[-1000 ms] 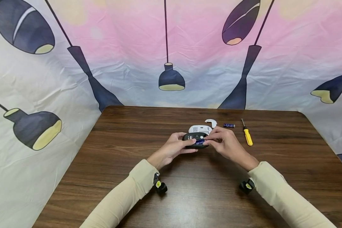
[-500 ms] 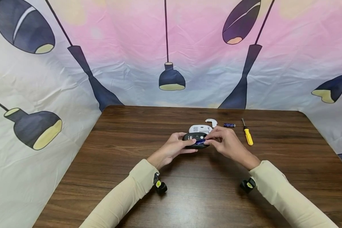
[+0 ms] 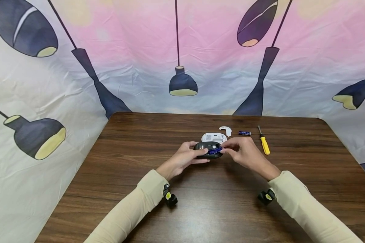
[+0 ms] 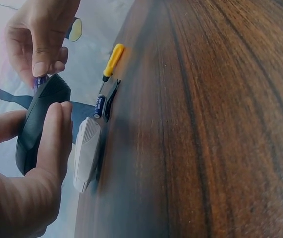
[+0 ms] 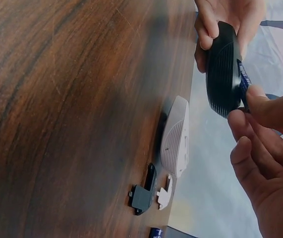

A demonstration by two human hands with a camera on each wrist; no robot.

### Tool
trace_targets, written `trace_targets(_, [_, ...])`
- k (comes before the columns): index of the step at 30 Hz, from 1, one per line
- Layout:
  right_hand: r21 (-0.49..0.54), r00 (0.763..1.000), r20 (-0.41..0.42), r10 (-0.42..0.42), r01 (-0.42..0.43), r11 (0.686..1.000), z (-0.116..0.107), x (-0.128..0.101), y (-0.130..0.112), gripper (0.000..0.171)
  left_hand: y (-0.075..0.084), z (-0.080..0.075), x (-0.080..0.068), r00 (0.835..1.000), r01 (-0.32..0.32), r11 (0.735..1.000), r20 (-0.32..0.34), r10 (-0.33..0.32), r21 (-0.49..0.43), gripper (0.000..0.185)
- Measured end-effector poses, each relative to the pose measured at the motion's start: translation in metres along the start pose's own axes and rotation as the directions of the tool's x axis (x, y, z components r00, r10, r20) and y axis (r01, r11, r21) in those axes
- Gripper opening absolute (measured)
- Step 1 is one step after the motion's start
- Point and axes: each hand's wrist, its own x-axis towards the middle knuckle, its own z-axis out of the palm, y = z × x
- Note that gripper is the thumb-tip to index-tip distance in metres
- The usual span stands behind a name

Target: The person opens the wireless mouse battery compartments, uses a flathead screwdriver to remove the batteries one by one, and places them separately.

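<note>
A black computer mouse [image 3: 207,150] lies belly-up just above the table, gripped at its left end by my left hand [image 3: 192,153]. My right hand [image 3: 226,150] pinches the right end of a blue battery [image 3: 215,151] that lies in the mouse's open bay. The left wrist view has the left hand's fingers [image 4: 52,144] curled round the black mouse [image 4: 42,116]. In the right wrist view the battery [image 5: 244,79] stands slightly proud of the mouse [image 5: 222,69], held between the right hand's fingertips [image 5: 253,101].
Behind the hands lie a white mouse [image 3: 214,137], a small white cover [image 3: 225,130], a loose blue battery [image 3: 244,133] and a yellow-handled screwdriver [image 3: 264,144]. A small black cover [image 5: 143,196] rests beside the white one. The brown wooden table [image 3: 200,209] is backed by a printed cloth.
My right hand has shifted slightly to the right, and more of the blue battery shows in the black mouse. The left hand keeps its hold.
</note>
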Motion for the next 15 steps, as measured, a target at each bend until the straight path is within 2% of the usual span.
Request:
trace_targets(9, [-0.022,1.000,-0.014,-0.023,0.023,1.000,-0.003,-0.001,0.003,0.013,-0.002,-0.004,0.000,1.000,-0.001,1.000,0.005,0.001,0.022,0.054])
trace_targets(15, [-0.060,0.998,-0.062,-0.014,0.010,0.998,-0.011,-0.005,0.009,0.012,-0.003,-0.007,-0.001,1.000,-0.007,1.000,0.008,0.006,0.024,0.050])
